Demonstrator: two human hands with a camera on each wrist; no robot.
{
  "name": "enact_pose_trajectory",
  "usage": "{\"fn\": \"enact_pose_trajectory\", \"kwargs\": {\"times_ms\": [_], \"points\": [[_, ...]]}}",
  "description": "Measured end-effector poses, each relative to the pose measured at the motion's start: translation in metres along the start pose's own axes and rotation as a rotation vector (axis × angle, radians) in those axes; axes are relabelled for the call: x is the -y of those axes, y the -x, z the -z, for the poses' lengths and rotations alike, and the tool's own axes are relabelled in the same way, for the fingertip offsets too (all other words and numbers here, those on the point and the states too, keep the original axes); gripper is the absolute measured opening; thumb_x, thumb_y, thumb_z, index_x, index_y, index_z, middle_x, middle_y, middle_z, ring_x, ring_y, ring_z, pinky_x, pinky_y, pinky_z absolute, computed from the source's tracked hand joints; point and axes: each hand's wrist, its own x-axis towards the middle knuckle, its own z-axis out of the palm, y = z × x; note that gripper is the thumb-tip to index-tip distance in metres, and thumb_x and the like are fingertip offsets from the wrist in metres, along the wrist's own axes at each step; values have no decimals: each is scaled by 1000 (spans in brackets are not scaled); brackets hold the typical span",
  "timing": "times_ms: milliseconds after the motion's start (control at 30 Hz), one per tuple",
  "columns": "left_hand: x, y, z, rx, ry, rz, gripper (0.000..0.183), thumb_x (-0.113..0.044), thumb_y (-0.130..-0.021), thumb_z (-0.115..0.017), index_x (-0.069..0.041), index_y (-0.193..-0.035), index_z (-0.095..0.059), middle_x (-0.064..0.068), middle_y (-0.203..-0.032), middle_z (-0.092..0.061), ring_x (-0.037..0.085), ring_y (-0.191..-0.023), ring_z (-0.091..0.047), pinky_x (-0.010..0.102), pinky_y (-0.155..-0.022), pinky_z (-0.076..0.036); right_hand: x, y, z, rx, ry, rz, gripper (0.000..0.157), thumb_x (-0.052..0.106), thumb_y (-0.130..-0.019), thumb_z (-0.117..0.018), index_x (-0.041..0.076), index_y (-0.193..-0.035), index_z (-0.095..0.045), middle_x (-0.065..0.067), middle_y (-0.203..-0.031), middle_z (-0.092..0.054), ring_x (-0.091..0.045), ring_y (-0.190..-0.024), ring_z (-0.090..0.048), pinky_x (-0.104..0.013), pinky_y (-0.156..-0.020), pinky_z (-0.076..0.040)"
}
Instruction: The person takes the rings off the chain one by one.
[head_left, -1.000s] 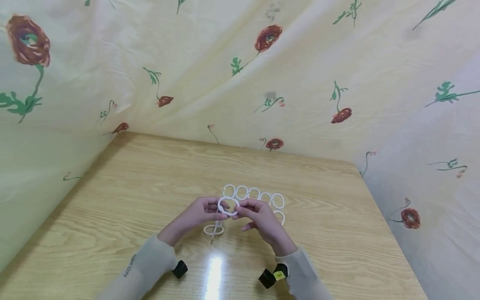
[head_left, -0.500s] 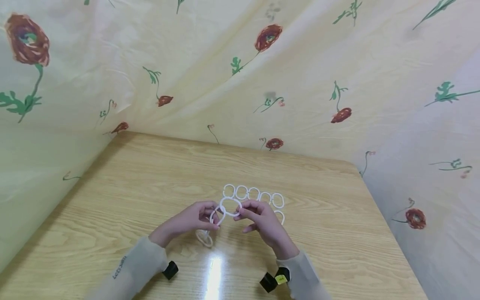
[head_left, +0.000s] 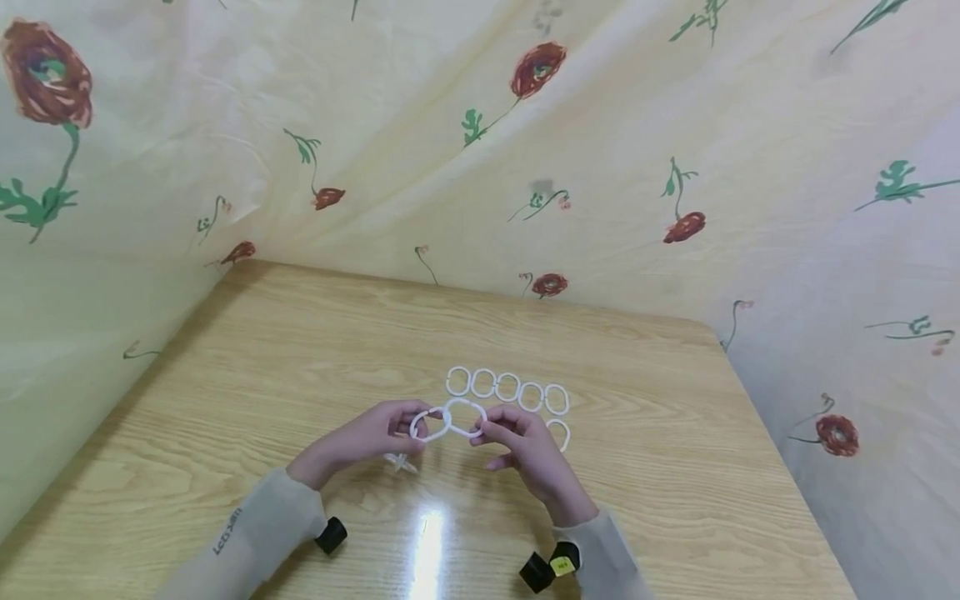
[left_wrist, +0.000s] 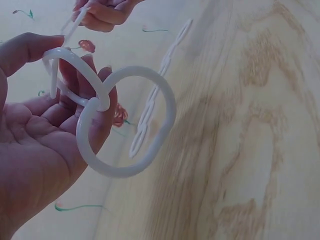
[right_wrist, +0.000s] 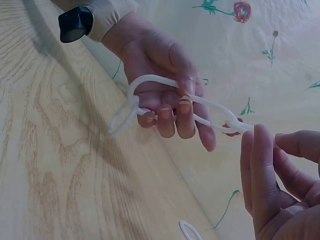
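Several white plastic curtain rings hang linked as a short chain between the two hands. My left hand [head_left: 393, 429] pinches the middle curtain ring [left_wrist: 82, 67] between thumb and fingers. A looser curtain ring [left_wrist: 171, 107] hangs from that one below the left hand, over the table. On the other side, my right hand [head_left: 521, 429] pinches the far side of another curtain ring [head_left: 462, 401], which is hooked through the left hand's ring. These two rings are stretched out side by side in the head view. The fingers cover parts of both.
Behind the hands, several more white curtain rings [head_left: 496, 382] lie in a row on the wooden table [head_left: 315, 350]. One single ring [head_left: 567, 435] lies nearer, beside the right hand. Flowered cloth [head_left: 420, 192] hangs along the back and sides.
My left hand has moved left, drawing its ring away from the right hand's ring, so they overlap less. The hanging ring swung left with it. My right hand has shifted only slightly right.
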Motion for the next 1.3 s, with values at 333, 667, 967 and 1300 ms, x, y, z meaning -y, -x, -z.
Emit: {"fn": "enact_pose_trajectory", "kwargs": {"times_ms": [333,667,967,1300], "points": [[0,-6,2,-67,26,76,43,-11,-92,-63,14,-124,-50,18,-94,-64,14,-77,-63,21,-67,-57,-4,2,2,-2,-13,12,6,17,-97,-57,12,-96,-60,7,-97,-68,-8,-89,-67,-20,-58,-58],[3,-1,7,-70,179,69,32,-6,-98,-52,21,-114,-50,-4,-78,-55,4,-69,-53,15,-62,-51,-9,2,3,-33,-64,5,8,16,-98,-56,17,-92,-61,10,-95,-69,-7,-88,-67,-19,-57,-57],[4,-1,0,-154,254,78,36,-9,-97,-55,25,-108,-50,-3,-77,-60,3,-67,-55,13,-61,-51,-11,1,3,-110,-110,-24,8,15,-98,-55,13,-95,-62,7,-92,-65,-6,-83,-64,-18,-54,-56],[1,-3,-9,-240,185,102,33,-8,-97,-56,23,-106,-54,-3,-73,-60,2,-63,-55,13,-59,-53,-10,-1,1,-173,-66,-34,12,14,-96,-58,4,-99,-64,6,-86,-63,-6,-76,-59,-18,-53,-55]]}}
